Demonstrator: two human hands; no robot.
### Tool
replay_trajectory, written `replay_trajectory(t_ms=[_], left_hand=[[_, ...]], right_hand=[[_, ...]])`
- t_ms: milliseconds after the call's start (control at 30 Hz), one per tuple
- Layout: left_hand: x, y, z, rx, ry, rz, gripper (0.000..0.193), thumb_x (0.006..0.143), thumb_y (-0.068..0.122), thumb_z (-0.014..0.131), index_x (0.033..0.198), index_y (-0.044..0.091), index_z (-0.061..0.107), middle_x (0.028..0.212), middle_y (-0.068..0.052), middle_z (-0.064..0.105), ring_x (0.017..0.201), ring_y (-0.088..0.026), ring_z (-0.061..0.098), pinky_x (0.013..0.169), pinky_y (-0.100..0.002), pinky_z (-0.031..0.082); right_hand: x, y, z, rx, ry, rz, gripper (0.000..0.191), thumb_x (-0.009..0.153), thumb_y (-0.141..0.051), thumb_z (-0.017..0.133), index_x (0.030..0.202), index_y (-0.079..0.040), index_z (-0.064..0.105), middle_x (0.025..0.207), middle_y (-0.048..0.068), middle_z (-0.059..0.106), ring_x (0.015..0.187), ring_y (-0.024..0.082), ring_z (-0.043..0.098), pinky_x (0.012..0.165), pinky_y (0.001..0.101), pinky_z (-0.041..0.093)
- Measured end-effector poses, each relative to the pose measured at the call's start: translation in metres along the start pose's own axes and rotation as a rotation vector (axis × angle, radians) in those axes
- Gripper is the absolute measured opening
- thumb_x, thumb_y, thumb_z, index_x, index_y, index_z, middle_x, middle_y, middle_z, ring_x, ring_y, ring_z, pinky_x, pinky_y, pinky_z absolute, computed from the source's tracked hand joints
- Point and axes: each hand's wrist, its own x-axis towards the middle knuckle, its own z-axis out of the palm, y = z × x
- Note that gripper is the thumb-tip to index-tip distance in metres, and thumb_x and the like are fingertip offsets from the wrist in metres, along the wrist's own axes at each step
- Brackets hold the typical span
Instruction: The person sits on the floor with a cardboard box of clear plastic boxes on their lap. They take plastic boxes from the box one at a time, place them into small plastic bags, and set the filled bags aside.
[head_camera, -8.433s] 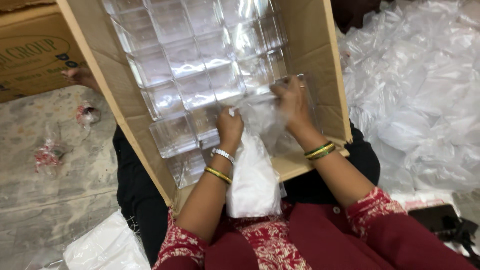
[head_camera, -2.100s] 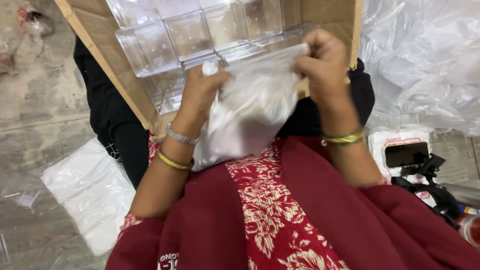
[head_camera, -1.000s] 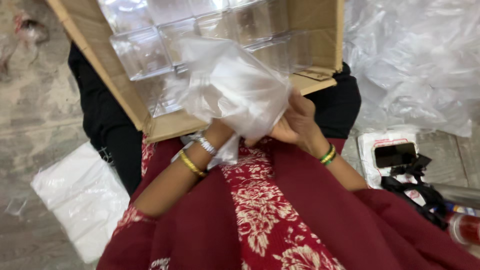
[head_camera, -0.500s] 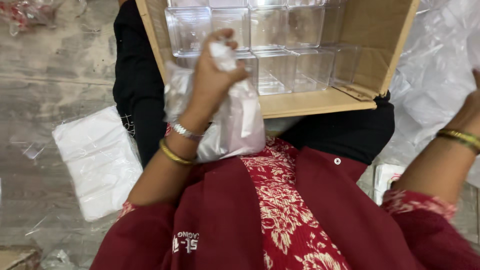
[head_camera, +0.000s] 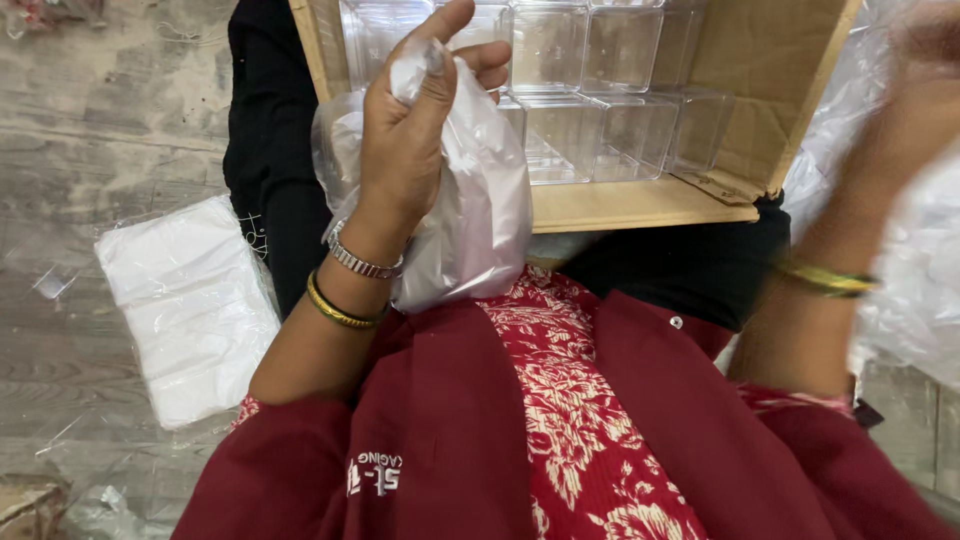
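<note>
Plastic bag (head_camera: 470, 215) gripped in left hand (head_camera: 410, 140); right hand (head_camera: 925, 60) apart.

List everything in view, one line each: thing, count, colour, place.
plastic bag: one, translucent white, gripped in the left hand over the lap
cardboard box: one, brown, open on the lap
clear plastic containers: many, transparent, packed in the box
stack of bags: one, white, floor at left
loose plastic wrap: pile, clear, at right
left hand: closed on the bag
right hand: blurred, raised at right
</note>
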Motion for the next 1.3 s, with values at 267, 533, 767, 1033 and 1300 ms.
replay_trajectory(t_ms=[267,533,767,1033,1300], left_hand=[[-0.012,0.025,0.002,0.013,0.03,-0.049,0.051,0.108,0.021,0.067,0.148,-0.004,0.049,0.125,-0.016,0.072,0.116,-0.019,0.07,0.104,-0.033,0.059],[-0.023,0.035,-0.035,-0.104,0.239,-0.109,0.049,0.086,-0.008,0.078,0.13,-0.004,0.056,0.11,-0.013,0.071,0.1,-0.02,0.074,0.091,-0.033,0.065],[-0.03,0.026,-0.042,0.222,0.2,-0.132,0.019,0.093,-0.003,0.08,0.103,0.001,0.064,0.09,-0.006,0.071,0.078,-0.01,0.069,0.069,-0.024,0.058],[-0.021,0.027,-0.044,0.231,0.247,-0.179,0.008,0.101,0.008,0.075,0.1,0.001,0.071,0.081,-0.001,0.065,0.068,-0.006,0.056,0.059,-0.021,0.045],[-0.01,0.027,-0.039,-0.374,0.003,-0.507,0.014,0.091,0.015,0.074,0.093,0.003,0.067,0.063,-0.004,0.061,0.046,-0.012,0.057,0.041,-0.026,0.046]], right_hand=[[-0.095,-0.135,0.15,0.788,-0.727,0.329,0.011,0.101,-0.008,0.077,0.106,-0.001,0.07,0.094,0.002,0.069,0.082,0.006,0.062,0.073,0.0215,0.052],[-0.098,-0.176,0.158,1.024,-0.589,0.444,0.022,0.112,-0.009,0.061,0.132,0.0,0.061,0.103,0.005,0.07,0.089,0.008,0.066,0.075,0.0219,0.056],[-0.093,-0.153,0.169,1.138,-0.686,0.576,0.013,0.1,-0.003,0.069,0.113,0.001,0.069,0.1,0.005,0.072,0.089,0.011,0.069,0.076,0.0288,0.062],[-0.096,-0.139,0.158,1.011,-0.567,0.462,0.03,0.111,-0.026,0.064,0.093,-0.004,0.073,0.075,0.0,0.064,0.06,0.003,0.051,0.054,0.0156,0.042],[-0.039,-0.119,0.152,1.401,-0.441,1.018,0.027,0.098,-0.029,0.066,0.092,-0.003,0.066,0.09,0.014,0.07,0.084,0.024,0.072,0.086,0.0417,0.063]])
